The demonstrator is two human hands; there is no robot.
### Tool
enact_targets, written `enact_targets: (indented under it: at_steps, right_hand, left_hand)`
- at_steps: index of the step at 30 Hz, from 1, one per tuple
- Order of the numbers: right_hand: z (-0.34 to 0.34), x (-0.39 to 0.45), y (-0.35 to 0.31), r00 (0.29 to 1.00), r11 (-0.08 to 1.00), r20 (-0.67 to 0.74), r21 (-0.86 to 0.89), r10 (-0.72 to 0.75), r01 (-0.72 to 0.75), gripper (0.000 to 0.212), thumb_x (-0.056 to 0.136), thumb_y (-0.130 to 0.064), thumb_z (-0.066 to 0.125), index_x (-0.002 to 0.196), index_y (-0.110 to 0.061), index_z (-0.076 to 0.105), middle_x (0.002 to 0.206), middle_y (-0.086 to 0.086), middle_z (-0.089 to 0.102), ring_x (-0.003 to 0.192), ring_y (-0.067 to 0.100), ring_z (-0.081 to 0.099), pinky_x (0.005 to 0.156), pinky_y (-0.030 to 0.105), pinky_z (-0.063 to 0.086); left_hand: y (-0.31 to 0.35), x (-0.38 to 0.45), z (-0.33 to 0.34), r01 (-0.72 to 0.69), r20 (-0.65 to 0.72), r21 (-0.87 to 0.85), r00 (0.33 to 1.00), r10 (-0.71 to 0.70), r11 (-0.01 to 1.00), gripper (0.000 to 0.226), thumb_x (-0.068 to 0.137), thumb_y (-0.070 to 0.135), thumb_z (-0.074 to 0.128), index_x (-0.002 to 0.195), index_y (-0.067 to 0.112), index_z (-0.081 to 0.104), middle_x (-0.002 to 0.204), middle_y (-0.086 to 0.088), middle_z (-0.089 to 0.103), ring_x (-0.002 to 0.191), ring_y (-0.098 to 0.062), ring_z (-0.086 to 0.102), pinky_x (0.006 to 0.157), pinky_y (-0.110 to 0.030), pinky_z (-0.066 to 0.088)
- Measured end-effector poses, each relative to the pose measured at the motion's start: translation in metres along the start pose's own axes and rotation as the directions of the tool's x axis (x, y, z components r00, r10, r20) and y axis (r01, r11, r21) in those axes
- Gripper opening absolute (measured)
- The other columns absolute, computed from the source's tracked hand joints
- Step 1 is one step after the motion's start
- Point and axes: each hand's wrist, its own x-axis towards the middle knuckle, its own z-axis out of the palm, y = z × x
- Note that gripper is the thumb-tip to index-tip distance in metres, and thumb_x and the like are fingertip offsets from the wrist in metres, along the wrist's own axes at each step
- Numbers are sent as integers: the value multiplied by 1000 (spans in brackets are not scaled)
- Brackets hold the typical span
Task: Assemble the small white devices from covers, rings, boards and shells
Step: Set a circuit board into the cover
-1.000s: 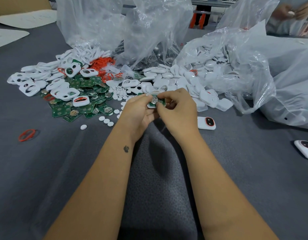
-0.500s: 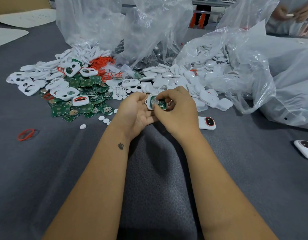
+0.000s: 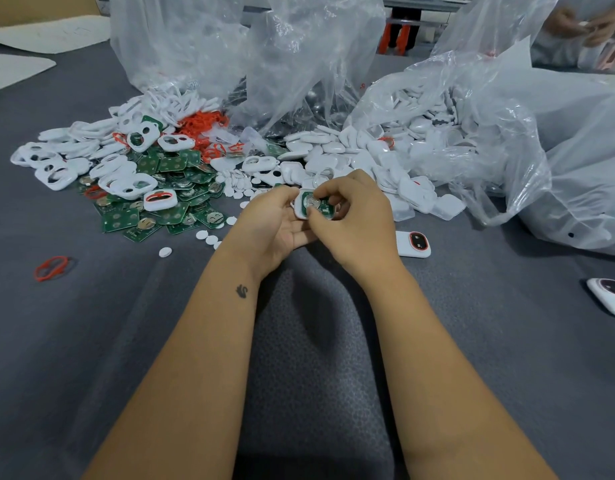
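Both hands raised together, left hand (image 3: 269,225) cupped, right hand (image 3: 356,216) pinching

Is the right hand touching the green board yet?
Touching: in the head view the right hand's fingertips pinch the green board in its white cover.

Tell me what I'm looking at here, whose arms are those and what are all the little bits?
The camera sits on a person's head, so you see their own arms. The left hand and right hand together hold a half-built device: a white cover with a green board inside. On the grey table lie piles of green boards, white covers, orange rings and white shells spilling from plastic bags. A finished device lies beside the right hand.
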Motion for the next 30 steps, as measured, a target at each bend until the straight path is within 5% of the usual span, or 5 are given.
enact_targets:
  at_steps: [5,10,15,19,30]
  right_hand:
    - [1,3,3,998,995,11,74,70,-70,18,75,-16,75,82,-31,66,80,-11,49,69,-1,49,67,15,40]
    - [0,4,4,992,987,41,106,116,-120,18,75,-16,74,88,-28,72,77,-7,49,66,3,48,63,14,38]
    - [1,1,-1,986,949,70,269,151,-165,24,81,-10,63,94,-27,73,81,-1,56,70,3,52,72,16,44]
    - [-1,5,0,925,800,2,502,379,-329,23,83,-2,57,92,-18,71,79,3,60,67,7,50,69,22,43]
    - [5,4,10,944,893,-11,328,329,-307,4,81,-14,68,85,-14,69,82,0,64,76,10,55,75,27,48]
  left_hand:
    - [1,-2,0,-12,12,11,1000,12,1000,21,97,5,42,105,-4,58,89,-21,68,77,-28,70,68,-37,61]
    - [-1,-1,0,-105,-29,63,994,107,993,15,91,-11,49,81,-3,57,67,-15,59,73,-31,68,61,-35,60]
    - [-3,-1,0,-135,-50,-18,990,134,991,19,94,-9,45,88,-3,62,77,-17,72,74,-26,73,65,-32,61]
    - [-3,-1,1,-129,-52,-1,990,129,992,20,95,-7,45,99,-1,64,84,-15,73,77,-24,73,70,-32,61]
    - [-12,-1,4,-250,6,208,967,254,946,24,100,-3,43,119,-1,57,112,-20,68,99,-26,70,83,-31,58]
